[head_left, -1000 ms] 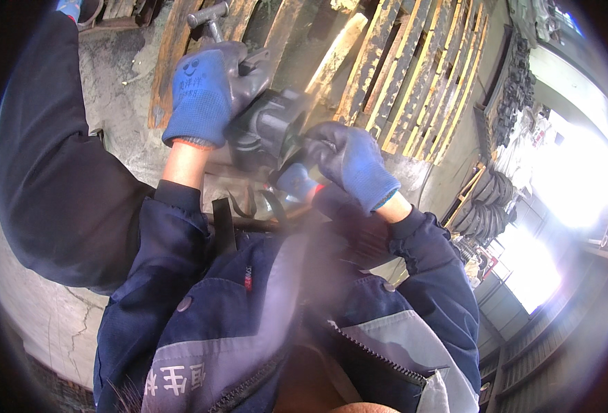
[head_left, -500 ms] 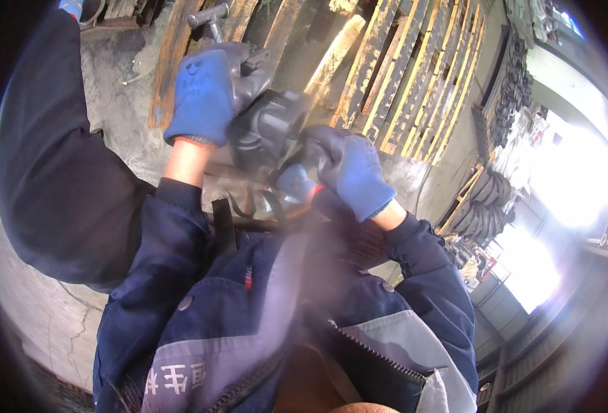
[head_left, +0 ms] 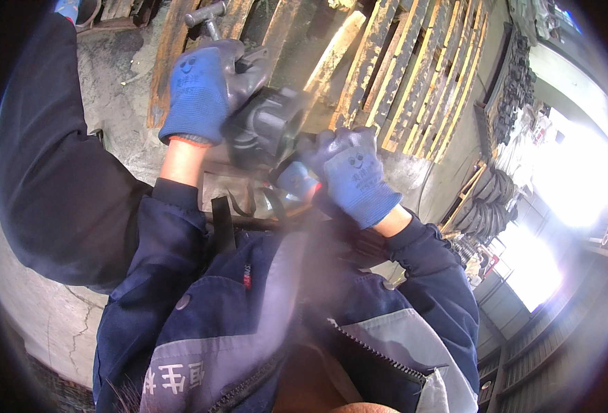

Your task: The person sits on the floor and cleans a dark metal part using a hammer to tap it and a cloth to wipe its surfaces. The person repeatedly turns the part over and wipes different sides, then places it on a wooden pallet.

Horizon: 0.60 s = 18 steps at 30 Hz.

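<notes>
My left hand (head_left: 208, 89), in a blue knit glove with a dark coated palm, has curled fingers against a black moulded part (head_left: 259, 127). The part is rounded, hollow-looking and slightly blurred, and it hangs between my hands. On its other side is my right hand (head_left: 349, 168), gloved the same way, back turned up and fingers bent in; what they hold, if anything, is hidden. Just beyond the left glove shows a metal hammer (head_left: 206, 15). Its handle runs behind the glove, so I cannot tell whether it is touched.
Wooden pallets (head_left: 383, 76) with worn slats lie ahead. My dark-trousered leg (head_left: 63, 172) stretches along the left. A blue item with a red edge (head_left: 296, 180) sits below the black part. Stacks of black curved pieces (head_left: 486, 203) stand at the right.
My right hand has turned so more of its back shows, and its fingers have shifted slightly. My left hand and the black part have moved a little left.
</notes>
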Available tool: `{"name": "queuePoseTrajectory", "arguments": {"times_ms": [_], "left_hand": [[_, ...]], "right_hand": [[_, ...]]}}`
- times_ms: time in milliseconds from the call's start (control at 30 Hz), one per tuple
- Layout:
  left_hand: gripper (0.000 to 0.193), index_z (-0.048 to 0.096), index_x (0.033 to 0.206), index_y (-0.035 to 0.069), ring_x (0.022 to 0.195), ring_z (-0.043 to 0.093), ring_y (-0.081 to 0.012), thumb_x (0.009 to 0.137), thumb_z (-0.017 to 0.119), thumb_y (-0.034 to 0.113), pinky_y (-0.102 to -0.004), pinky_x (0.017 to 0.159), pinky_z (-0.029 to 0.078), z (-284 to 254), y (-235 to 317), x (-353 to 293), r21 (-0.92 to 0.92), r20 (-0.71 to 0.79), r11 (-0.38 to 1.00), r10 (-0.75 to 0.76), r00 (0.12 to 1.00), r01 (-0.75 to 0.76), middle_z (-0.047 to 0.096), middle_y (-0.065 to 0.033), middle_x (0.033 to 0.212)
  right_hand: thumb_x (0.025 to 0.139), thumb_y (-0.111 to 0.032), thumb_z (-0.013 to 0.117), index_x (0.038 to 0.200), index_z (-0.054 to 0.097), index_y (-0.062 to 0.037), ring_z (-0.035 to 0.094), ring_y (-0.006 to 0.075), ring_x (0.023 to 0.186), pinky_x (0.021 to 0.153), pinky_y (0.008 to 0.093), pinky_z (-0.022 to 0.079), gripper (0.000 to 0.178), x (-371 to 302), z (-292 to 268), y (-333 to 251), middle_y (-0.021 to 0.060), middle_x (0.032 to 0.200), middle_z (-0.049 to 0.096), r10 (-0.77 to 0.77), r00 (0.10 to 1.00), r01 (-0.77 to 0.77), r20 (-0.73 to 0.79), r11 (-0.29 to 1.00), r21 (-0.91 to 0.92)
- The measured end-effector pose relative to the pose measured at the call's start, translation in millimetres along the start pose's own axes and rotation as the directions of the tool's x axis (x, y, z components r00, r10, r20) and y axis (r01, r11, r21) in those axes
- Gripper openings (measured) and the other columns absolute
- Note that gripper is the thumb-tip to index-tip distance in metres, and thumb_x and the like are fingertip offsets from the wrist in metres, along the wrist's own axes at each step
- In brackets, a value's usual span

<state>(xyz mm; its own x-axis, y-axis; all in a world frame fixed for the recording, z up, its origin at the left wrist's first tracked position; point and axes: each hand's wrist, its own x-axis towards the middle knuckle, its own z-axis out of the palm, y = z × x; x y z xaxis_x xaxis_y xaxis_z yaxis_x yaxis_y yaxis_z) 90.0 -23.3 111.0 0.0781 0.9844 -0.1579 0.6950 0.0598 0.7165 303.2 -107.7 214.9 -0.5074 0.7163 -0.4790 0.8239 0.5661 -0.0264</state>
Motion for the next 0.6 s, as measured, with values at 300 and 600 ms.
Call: {"name": "queuePoseTrajectory", "arguments": {"times_ms": [300, 600], "left_hand": [[0.044, 0.073, 0.087, 0.004, 0.085, 0.068, -0.0371, 0.079, 0.069, 0.047, -0.0436, 0.078, 0.054, -5, 3, 3, 0.094, 0.037, 0.993, 0.067, 0.997, -0.070, 0.070, -0.0213, 0.090], [0.048, 0.070, 0.091, 0.004, 0.087, 0.067, -0.0399, 0.077, 0.072, 0.049, -0.0446, 0.078, 0.052, -4, 4, 4, 0.081, 0.086, 0.996, 0.026, 0.996, -0.033, 0.068, -0.0231, 0.095]], "right_hand": [[0.080, -0.022, 0.070, 0.103, 0.074, -0.0180, 0.064, 0.0240, 0.092, 0.077, 0.0413, 0.050, 0.023, -1, 0, 6, 0.0036, 0.086, 0.067, 0.049, 0.996, -0.052, 0.071, 0.997, 0.048], [0.077, -0.015, 0.068, 0.115, 0.069, -0.0172, 0.066, 0.0251, 0.076, 0.066, 0.0374, 0.050, 0.038, -3, -16, 11, 0.0060, 0.080, 0.064, 0.127, 0.990, -0.141, 0.065, 0.922, 0.360]]}}
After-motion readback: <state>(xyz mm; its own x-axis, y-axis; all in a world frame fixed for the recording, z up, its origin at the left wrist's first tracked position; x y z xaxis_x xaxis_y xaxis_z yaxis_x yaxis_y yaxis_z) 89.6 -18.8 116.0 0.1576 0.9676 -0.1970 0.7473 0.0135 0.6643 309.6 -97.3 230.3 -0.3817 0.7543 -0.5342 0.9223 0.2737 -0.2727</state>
